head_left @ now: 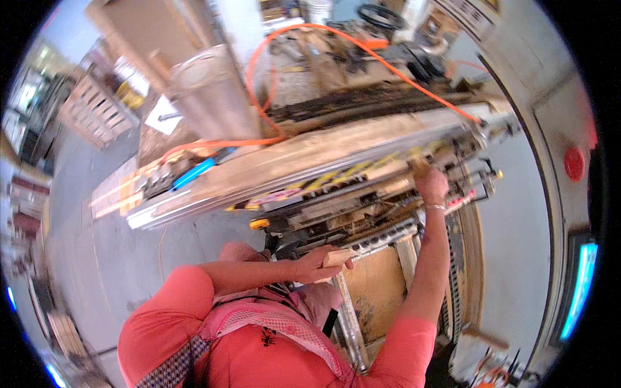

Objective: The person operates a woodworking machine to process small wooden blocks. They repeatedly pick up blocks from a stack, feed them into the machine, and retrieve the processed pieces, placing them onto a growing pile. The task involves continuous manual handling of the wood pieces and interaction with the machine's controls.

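Matt wood, shiny metal, plain cloth
Small pale wooden block [337,258]: smooth, matt. Long brown wooden tabletop [304,148]: rough, its near edge bordered by a shiny silver metal strip [272,178]. Coral-red shirt [284,359]: matt cloth.

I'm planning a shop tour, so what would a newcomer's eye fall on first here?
Probably the bright orange hose or cord, looping across the upper middle. Next, perhaps, the glowing screen at the far right. In the lower middle, the left hand holds a pale wood block.
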Demonstrator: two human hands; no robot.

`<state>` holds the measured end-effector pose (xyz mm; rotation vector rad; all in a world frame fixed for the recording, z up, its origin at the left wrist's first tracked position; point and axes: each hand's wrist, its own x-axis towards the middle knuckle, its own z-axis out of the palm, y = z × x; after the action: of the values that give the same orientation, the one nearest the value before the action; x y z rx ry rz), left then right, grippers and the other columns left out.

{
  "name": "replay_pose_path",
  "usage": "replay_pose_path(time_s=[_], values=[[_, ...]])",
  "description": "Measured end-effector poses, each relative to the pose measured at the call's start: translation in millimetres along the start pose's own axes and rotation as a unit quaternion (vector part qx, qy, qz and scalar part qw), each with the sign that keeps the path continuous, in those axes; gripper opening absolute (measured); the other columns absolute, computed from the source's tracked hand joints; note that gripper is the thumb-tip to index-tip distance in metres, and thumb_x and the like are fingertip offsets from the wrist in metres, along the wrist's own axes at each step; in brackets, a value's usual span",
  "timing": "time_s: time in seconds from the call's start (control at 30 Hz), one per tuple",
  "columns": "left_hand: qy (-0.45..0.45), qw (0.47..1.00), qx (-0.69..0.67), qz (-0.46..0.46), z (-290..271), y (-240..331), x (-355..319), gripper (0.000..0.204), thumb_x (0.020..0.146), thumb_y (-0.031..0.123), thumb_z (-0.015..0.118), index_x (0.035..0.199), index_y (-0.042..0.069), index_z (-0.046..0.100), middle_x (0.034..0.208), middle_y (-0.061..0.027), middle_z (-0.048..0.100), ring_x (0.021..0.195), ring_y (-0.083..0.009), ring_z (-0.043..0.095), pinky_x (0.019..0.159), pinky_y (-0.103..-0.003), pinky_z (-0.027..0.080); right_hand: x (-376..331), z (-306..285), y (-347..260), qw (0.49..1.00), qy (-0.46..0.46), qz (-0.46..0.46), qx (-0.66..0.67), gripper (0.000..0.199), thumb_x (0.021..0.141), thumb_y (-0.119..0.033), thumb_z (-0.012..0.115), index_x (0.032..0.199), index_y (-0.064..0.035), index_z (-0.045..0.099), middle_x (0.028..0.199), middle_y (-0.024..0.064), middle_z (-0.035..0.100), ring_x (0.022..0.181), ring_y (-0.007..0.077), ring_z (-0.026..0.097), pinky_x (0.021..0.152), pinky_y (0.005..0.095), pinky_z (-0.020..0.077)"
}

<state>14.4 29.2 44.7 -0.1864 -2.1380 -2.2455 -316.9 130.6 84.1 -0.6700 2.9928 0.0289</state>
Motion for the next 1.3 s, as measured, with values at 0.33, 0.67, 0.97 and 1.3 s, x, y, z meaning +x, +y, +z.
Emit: replay_pose_path(time_s=[0.33,0.67,0.97,1.3], values=[[0.297,0.883,-0.263,-0.25,-87.8,70.6,-169.4,0.046,0.089,0.034,0.05,0.124,0.004,0.044,0.101,-0.0074,0.057,0.092,-0.0185,0.057,0.078,-0.032,0.049,11.8,28.0,17.9,0.979,0.023,-0.142,-0.144,0.044,0.083,-0.043,0.051,0.12,-0.0201,0.051,0.114,0.0099,0.058,0.081,0.0321,0.063,0.068,0.0421,0.0526],[0.488,0.842,-0.107,-0.203,-304.2,-23.3,-244.6,0.03,0.082,0.012,0.059,0.108,0.001,0.047,0.081,-0.0069,0.058,0.068,-0.0149,0.057,0.058,-0.028,0.048,-120.7,23.5,-29.5,0.992,0.123,0.011,0.035,0.049,0.074,-0.032,0.068,0.106,0.0032,0.057,0.101,0.0204,0.059,0.093,0.0359,0.057,0.081,0.0433,0.0456],[0.445,0.881,-0.082,-0.14,-447.2,-97.2,-167.6,0.028,0.082,0.009,0.057,0.11,0.005,0.057,0.082,0.0,0.057,0.069,-0.0089,0.052,0.057,-0.024,0.044,-305.0,39.2,-46.9,0.979,0.107,0.06,0.163,0.03,0.07,-0.021,0.072,0.09,-0.0007,0.063,0.077,0.0126,0.063,0.069,0.0232,0.061,0.063,0.035,0.0467],[0.433,0.872,-0.123,-0.192,-458.3,-130.0,-130.3,0.026,0.082,0.011,0.058,0.107,0.008,0.061,0.078,-0.0004,0.058,0.065,-0.0072,0.053,0.053,-0.022,0.045,-487.8,75.7,-33.3,0.978,0.036,0.161,0.13,0.02,0.071,-0.019,0.064,0.07,0.0,0.057,0.064,0.0125,0.055,0.06,0.0233,0.055,0.058,0.0348,0.0436]])
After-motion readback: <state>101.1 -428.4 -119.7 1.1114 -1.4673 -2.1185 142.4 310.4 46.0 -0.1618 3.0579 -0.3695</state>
